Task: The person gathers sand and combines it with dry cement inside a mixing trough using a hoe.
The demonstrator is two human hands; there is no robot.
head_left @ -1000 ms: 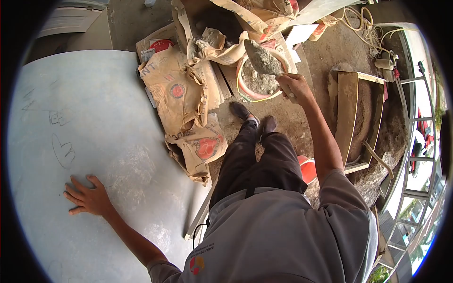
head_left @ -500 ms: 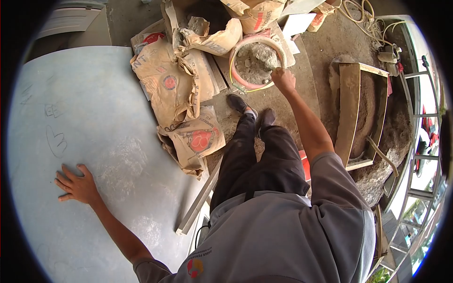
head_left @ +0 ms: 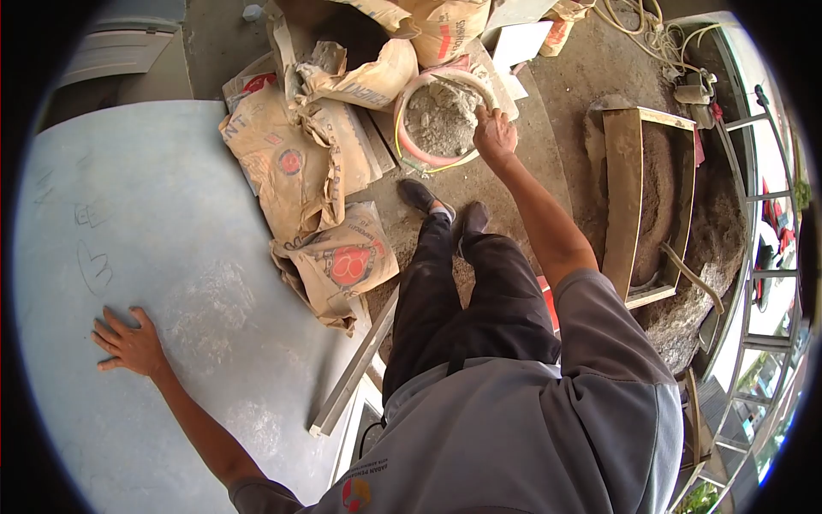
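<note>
My left hand (head_left: 130, 343) lies flat on a large grey-blue board (head_left: 197, 188), fingers spread and holding nothing. Over the right rim of a round pinkish bucket (head_left: 401, 128), my right hand (head_left: 495, 135) is closed around what looks like a trowel (head_left: 458, 83); its handle is hidden in the fist. The trowel's thin blade shows near the bucket's far rim. Lumpy grey mortar (head_left: 437, 120) fills much of the bucket. Pencil marks and pale dusty patches show on the board.
Torn paper cement bags (head_left: 287, 163) lie between board and bucket, with another bag (head_left: 351, 257) nearer my legs. A wooden trough (head_left: 623, 197) with brown material stands at right. A hose (head_left: 642, 38) is coiled at the far right, and metal framing (head_left: 771, 197) borders that side.
My right hand has turned and shifted at the bucket's rim, and a thin blade now shows over the mortar. My left hand stays flat on the board. The view has shifted slightly.
</note>
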